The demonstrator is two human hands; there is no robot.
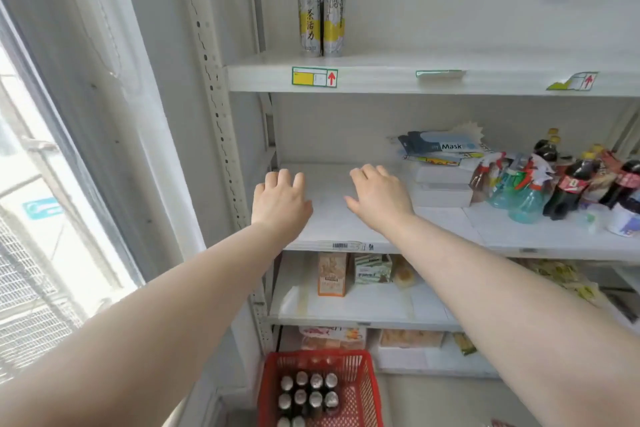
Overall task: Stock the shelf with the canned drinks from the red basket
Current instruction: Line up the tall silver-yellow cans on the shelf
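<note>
Reaching forward, both hands are empty: the left hand (pixel 280 199) and the right hand (pixel 379 198) are over the bare left part of the middle shelf (pixel 329 218), fingers relaxed and a little spread; I cannot tell if they touch it. The canned drinks (pixel 308 392) stand upright in the red basket (pixel 374 392) on the floor below. Two tall cans (pixel 322 24) stand side by side on the upper shelf (pixel 381 80). In my judgement, it is best to bend down, take one can around its body in each hand, and set them upright beside those two without knocking them.
</note>
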